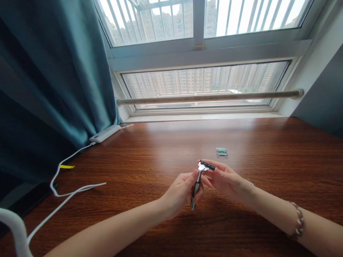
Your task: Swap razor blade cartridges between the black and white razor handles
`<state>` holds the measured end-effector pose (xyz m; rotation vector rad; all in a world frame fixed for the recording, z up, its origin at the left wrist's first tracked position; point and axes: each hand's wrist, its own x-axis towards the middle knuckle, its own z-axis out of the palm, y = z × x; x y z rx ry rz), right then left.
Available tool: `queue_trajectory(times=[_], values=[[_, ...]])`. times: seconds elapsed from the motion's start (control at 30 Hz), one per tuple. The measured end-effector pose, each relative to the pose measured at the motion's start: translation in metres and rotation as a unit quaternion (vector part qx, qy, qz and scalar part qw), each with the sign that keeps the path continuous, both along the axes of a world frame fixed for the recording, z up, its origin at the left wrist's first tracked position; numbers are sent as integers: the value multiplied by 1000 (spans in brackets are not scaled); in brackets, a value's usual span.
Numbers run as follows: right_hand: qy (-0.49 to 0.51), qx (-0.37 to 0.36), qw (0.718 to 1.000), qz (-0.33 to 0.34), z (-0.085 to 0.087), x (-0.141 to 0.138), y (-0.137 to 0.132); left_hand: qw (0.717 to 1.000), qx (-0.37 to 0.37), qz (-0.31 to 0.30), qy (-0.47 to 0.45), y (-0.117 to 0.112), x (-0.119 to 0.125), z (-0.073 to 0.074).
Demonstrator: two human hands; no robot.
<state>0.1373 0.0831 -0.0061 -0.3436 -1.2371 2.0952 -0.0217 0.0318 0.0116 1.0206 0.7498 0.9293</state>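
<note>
Above the wooden table (268, 150), my left hand (180, 194) is closed round the handle of a silver and black razor (196, 188), holding it upright. My right hand (223, 178) pinches the razor's dark blade head (207, 165) at the top, fingers pressed on it. A small pack of spare blade cartridges (221, 152) lies flat on the table just beyond my hands.
A white power bank (105, 133) lies at the back left by the teal curtain (53, 78), and its white cable (69, 192) trails over the left of the table. A window with a metal rail (209, 97) runs along the far edge.
</note>
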Motion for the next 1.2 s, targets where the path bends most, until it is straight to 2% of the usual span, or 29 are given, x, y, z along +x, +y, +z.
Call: queue_trajectory(times=[0.3,0.83,1.2], values=[[3,-24,1000,15,0,0,-4,999,-27,-32,-28,-6,3,1],[-1,-53,998,16,-1,2,-5,999,-8,-47,10,-6,4,1],[3,-45,999,25,-2,2,-4,999,-5,-50,5,-8,4,-2]])
